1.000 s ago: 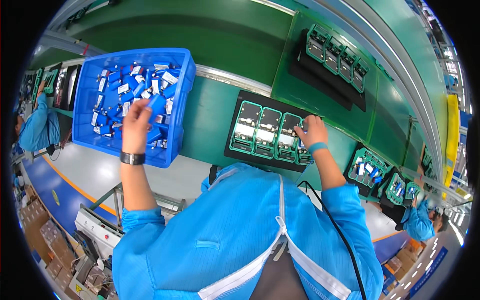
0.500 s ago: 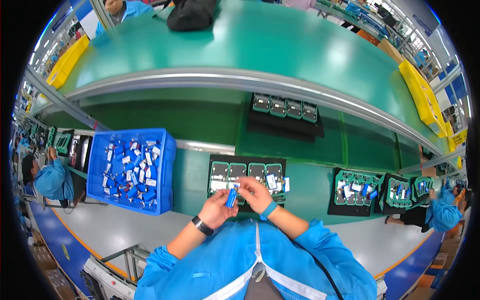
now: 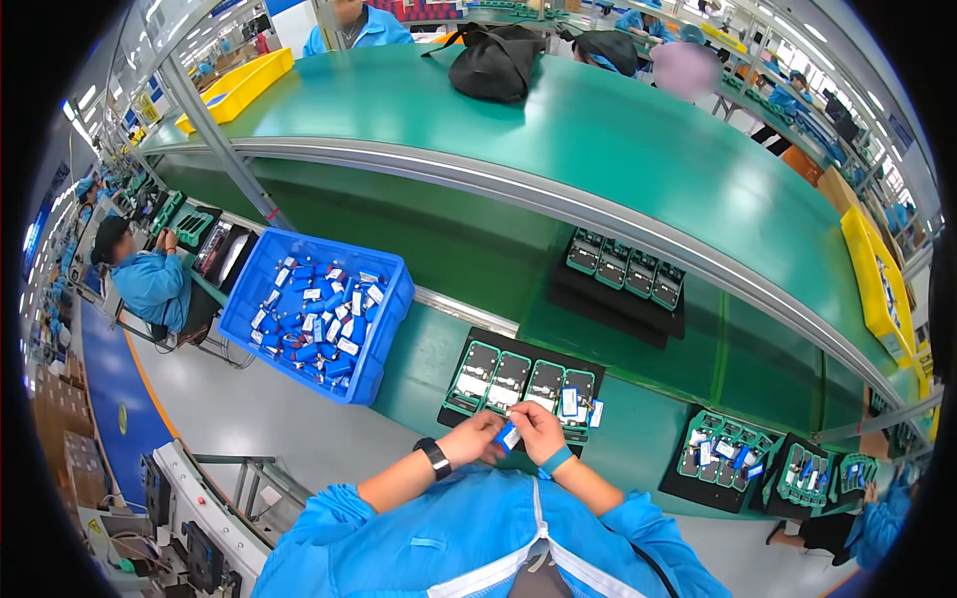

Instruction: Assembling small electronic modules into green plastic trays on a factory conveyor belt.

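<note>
Just in front of my body I hold a small blue battery pack [image 3: 509, 437] with a white label. My left hand [image 3: 472, 441] has its fingers curled against the pack's left side. The fingers of my right hand [image 3: 539, 433] are closed at its upper right. Just beyond my hands, green-framed device housings [image 3: 509, 376] lie in a row on a black mat [image 3: 454, 416]. Blue packs with white labels [image 3: 569, 403] rest on the rightmost housing. My hands hide the near part of the row.
A blue bin [image 3: 391, 329] full of blue packs stands at left. More green housings [image 3: 718, 453] sit on mats at right; another row [image 3: 625, 269] lies farther back. A metal rail [image 3: 478, 167] edges the raised green shelf. Co-workers [image 3: 155, 284] sit at both sides.
The view has turned, so the bench appears tilted and the bin sits farther right. The pack's white label now faces up between my hands, which are still on it.
</note>
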Demonstrator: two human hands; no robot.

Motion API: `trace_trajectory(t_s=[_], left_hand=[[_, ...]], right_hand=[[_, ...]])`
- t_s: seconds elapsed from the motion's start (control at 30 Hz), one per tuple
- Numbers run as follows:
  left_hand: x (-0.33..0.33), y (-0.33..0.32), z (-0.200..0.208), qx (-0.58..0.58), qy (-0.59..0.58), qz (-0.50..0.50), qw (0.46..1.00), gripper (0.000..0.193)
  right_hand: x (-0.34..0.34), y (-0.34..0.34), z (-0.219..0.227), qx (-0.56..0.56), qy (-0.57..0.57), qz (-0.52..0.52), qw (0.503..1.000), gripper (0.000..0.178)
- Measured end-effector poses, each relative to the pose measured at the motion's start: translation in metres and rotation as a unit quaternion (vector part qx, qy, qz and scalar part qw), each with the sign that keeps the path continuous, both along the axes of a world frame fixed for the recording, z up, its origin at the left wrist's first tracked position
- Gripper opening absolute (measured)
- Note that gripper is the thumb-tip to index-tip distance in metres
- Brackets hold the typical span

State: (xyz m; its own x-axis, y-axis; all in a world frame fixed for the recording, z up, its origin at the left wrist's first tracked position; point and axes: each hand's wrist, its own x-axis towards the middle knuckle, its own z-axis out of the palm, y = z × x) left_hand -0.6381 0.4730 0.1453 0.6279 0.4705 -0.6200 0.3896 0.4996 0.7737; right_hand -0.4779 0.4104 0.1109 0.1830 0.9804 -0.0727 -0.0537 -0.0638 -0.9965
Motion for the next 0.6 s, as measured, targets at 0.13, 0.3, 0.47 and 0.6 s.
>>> trace_trajectory(t_s=[0.13,0.3,0.47,0.6], left_hand=[[-0.015,0.038,-0.008,0.052,-0.061,-0.019,0.997,0.023],[-0.036,0.071,-0.014,0.084,-0.077,-0.086,0.99,0.012],[-0.048,0.099,-0.018,0.222,-0.057,-0.105,0.968,0.014],[-0.07,0.12,-0.009,0.209,-0.083,-0.078,0.971,0.01]], right_hand=[[-0.008,0.008,0.008,0.007,-0.114,0.017,0.993,0.015],[-0.03,0.033,0.021,-0.052,-0.221,0.097,0.969,0.021],[-0.052,0.061,0.002,-0.1,-0.066,0.069,0.99,0.022],[-0.062,0.075,0.001,-0.134,0.091,0.039,0.986,0.014]])
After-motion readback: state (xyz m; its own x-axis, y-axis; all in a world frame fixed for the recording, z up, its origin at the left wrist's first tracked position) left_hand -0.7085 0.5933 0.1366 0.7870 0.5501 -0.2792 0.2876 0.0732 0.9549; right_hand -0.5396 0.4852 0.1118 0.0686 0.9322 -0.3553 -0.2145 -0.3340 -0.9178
